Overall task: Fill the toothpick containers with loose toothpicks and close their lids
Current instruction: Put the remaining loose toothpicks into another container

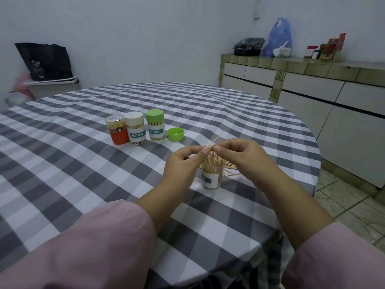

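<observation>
Both the left hand (183, 161) and right hand (237, 155) pinch a few toothpicks (214, 140) above the open container (211, 177) near the table's (62, 163) right edge; a careless push may tip it.

Grey-and-white checks, green lids, pink sleeves

The tablecloth (83, 130) is grey-and-white checked; one jar (118, 130) is orange-red, one lid (134, 118) cream, two caps (154, 115) (176, 134) lime green; sleeves (87, 243) pale pink, toothpicks (212, 161) pale tan.

Pale walls (145, 28), tiled counter (291, 63), checkered round table (62, 163).
</observation>
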